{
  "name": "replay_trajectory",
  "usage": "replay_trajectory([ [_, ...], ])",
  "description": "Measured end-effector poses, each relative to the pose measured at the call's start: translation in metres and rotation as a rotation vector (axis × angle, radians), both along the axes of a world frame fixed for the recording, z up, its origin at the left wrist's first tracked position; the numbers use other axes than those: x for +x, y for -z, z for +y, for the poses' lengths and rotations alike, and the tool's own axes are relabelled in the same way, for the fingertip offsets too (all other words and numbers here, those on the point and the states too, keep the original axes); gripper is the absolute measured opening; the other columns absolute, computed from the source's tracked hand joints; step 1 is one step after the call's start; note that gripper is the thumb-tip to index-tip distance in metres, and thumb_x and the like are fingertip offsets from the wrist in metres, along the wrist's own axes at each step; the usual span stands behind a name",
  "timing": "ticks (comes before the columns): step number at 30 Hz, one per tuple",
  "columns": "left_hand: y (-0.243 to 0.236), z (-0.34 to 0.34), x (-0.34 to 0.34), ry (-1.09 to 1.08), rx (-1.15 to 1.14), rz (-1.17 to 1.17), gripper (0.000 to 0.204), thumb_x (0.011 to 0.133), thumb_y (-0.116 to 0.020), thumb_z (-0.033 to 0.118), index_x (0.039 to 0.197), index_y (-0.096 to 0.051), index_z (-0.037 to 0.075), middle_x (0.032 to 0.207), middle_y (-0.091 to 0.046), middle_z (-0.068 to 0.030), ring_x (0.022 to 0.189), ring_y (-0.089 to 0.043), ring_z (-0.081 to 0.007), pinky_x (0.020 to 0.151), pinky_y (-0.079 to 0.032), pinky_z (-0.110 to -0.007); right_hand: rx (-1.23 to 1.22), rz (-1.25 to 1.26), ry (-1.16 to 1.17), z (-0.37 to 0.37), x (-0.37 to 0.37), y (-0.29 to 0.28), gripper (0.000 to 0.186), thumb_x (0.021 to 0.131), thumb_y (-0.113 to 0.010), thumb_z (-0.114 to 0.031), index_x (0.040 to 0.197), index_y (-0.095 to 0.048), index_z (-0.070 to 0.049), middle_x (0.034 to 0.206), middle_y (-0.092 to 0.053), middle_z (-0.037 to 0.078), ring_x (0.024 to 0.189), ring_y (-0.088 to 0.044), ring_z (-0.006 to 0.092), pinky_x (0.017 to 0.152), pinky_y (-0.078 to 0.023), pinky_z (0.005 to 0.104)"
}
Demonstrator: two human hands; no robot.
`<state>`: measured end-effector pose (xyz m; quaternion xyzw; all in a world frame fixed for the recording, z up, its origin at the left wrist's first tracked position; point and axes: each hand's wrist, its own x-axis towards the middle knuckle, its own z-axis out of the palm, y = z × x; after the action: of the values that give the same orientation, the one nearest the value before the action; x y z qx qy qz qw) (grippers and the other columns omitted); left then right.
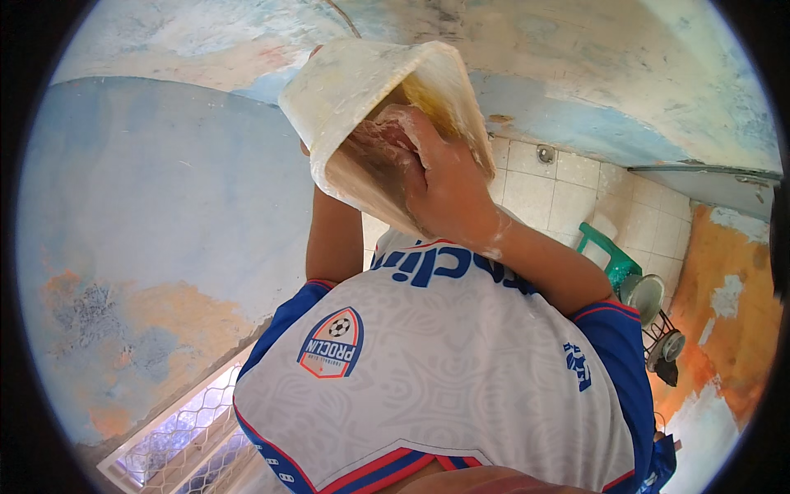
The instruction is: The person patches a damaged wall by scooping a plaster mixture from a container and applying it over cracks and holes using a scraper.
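Note:
A white, squarish plastic tub [329,95] is held up in front of my chest, tilted so that its mouth faces right and toward me. Its outside is smeared, and a yellowish patch shows on the inner wall. My left hand [305,149] grips the tub from its far left side; most of that hand is hidden behind it. Inside the mouth is my right hand [436,169], with fingers curled and coated in whitish paste. What those fingers hold, if anything, is hidden. White smears also mark the right wrist.
Blue walls [189,165] with peeling, patchy paint surround me. White floor tiles [527,193] with a round drain [545,154] lie beyond the tub. To the right are a green plastic chair [609,251] and a round metal vessel [642,296]. A meshed window [189,436] is at lower left.

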<state>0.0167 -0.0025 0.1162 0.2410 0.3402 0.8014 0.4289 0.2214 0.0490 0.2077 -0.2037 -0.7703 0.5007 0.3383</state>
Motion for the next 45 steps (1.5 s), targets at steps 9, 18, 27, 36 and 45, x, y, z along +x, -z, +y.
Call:
replay_trajectory([
  [9, 0.001, 0.011, -0.009, -0.012, 0.005, 0.009, 0.079, 0.084, -0.065, 0.051, 0.142, -0.045, 0.001, 0.138, -0.056, -0.0159, 0.122, -0.059, -0.0319, 0.101, -0.051, -0.045, -0.119, 0.232, -0.069, -0.001, 0.011, -0.016, 0.035, 0.091, -0.059, 0.001, 0.126, -0.052, -0.001, 0.100, -0.069, 0.018, 0.090, -0.069, 0.0290, 0.080, -0.052, 0.0362],
  [18, -0.005, 0.010, -0.012, -0.026, -0.005, 0.026, 0.080, 0.083, -0.066, 0.052, 0.142, -0.046, 0.001, 0.138, -0.056, -0.0159, 0.122, -0.059, -0.0318, 0.101, -0.051, -0.045, -0.144, 0.168, -0.147, 0.003, 0.030, -0.024, 0.033, 0.094, -0.059, 0.000, 0.126, -0.052, -0.001, 0.106, -0.067, 0.014, 0.095, -0.067, 0.0221, 0.083, -0.051, 0.0315],
  [27, -0.001, 0.006, -0.016, -0.077, -0.007, 0.015, 0.082, 0.082, -0.067, 0.053, 0.142, -0.046, 0.001, 0.138, -0.056, -0.0159, 0.122, -0.059, -0.0317, 0.101, -0.051, -0.045, -0.551, 0.182, -0.197, 0.035, 0.044, -0.012, 0.043, 0.096, -0.058, 0.002, 0.136, -0.042, -0.001, 0.118, -0.061, 0.007, 0.107, -0.061, 0.0128, 0.092, -0.051, 0.0269],
  [36, 0.023, -0.002, -0.015, -0.126, 0.025, 0.107, 0.078, 0.088, -0.060, 0.054, 0.144, -0.043, 0.003, 0.139, -0.055, -0.0165, 0.123, -0.058, -0.0318, 0.103, -0.050, -0.046, -0.852, 0.510, -0.013, 0.059, 0.042, 0.002, 0.042, 0.095, -0.060, 0.002, 0.133, -0.043, -0.003, 0.118, -0.061, 0.009, 0.105, -0.062, 0.0133, 0.084, -0.056, 0.0272],
  [45, 0.046, -0.017, 0.006, -0.130, -0.102, -0.372, 0.059, 0.103, -0.035, 0.044, 0.149, -0.038, 0.009, 0.145, -0.050, -0.0131, 0.128, -0.053, -0.0341, 0.108, -0.044, -0.049, -0.989, 0.776, -0.084, 0.065, 0.035, 0.027, 0.041, 0.100, -0.053, -0.005, 0.139, -0.042, -0.011, 0.129, -0.059, 0.011, 0.111, -0.065, 0.0260, 0.078, -0.063, 0.0404],
])
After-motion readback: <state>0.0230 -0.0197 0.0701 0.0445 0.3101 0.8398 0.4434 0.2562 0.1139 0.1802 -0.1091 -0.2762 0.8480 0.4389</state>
